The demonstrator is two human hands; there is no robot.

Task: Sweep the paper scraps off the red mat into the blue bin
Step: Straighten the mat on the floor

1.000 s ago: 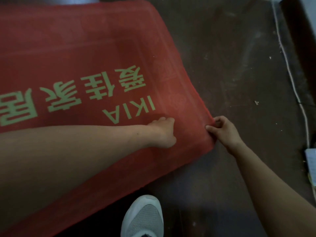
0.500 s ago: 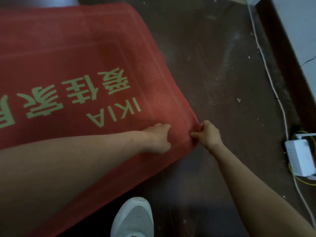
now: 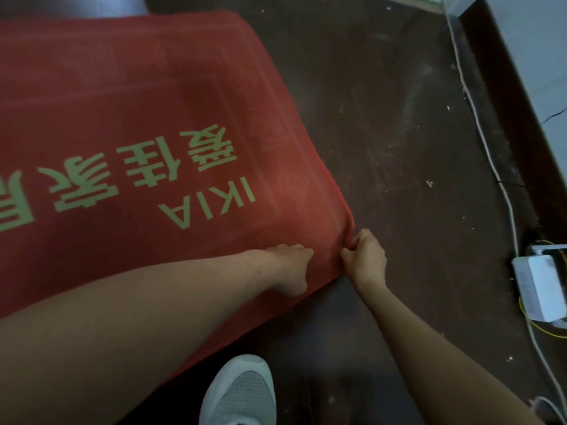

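the right grip point(image 3: 363, 256) is pinching the near corner of the red mat point(image 3: 122, 102), just right of centre frame, thumb and curled fingers clenched on the bunched edge; the left grip point(image 3: 291, 266) is lying on the mat just beside it, fingers bunched, and i cannot tell whether it is grasping a fold or only pressing down; over the last second the two grips are drawing closer together and the corner is wrinkling between them, while the view is swinging right, bringing a white box point(image 3: 540, 289) and its cable point(image 3: 478, 130) in at the right edge; the mat is filling the left of the frame on the dark floor point(image 3: 383, 133); no paper scraps are showing on its visible part, only pale specks point(image 3: 429, 184) on the floor; the blue bin is not showing anywhere; this is looking like gathering the corner rather than sweeping, so the binning is probably not yet begun; a pale shoe point(image 3: 239, 394) is standing at bottom centre
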